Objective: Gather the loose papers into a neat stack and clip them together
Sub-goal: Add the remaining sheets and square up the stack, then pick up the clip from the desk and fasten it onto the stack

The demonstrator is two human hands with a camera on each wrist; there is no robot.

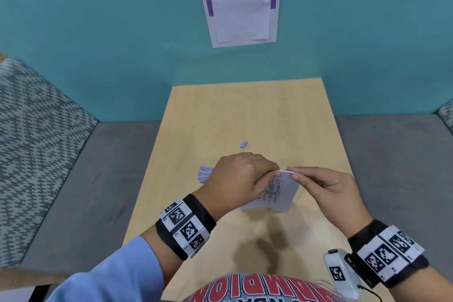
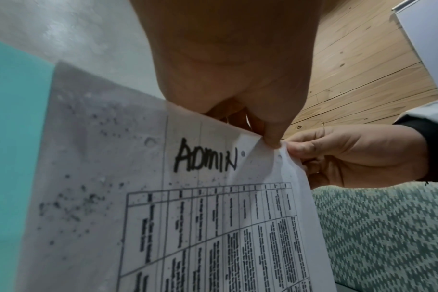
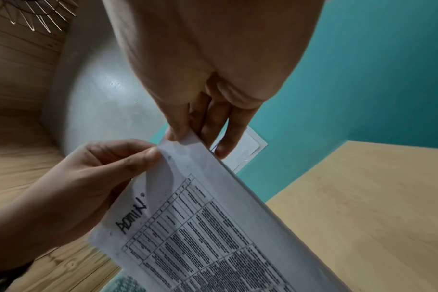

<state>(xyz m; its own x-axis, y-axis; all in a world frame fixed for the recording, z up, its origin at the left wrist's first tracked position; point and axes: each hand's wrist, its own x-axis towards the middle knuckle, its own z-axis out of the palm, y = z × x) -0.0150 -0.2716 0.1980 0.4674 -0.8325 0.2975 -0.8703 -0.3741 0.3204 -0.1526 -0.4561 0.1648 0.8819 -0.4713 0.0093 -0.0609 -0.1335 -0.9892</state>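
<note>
- Plainly the largest thing is the table (image 1: pixel 257 110), bare wood that carries the work; the papers (image 1: pixel 277 193) are held above its near half, lower edges about at the surface, upper corner raised between both hands.
- Both hands pinch that top corner: the left hand (image 1: pixel 239 179) with thumb on the printed face, the right hand (image 1: pixel 328 186) with thumb in front and fingers behind.
- Risk, as I judge it: with only one corner gripped, the sheets may fan or slide out of square, and the top sheet, already curling at the corner, may crease or peel away.
- More paper edges (image 1: pixel 204 173) poke out past the left hand, so alignment looks unfinished.
- Smallest, the binder clip (image 1: pixel 244 144) lies on the table just beyond the hands; reaching it means freeing one hand, which could loosen the stack. Nothing blocks the way.
</note>
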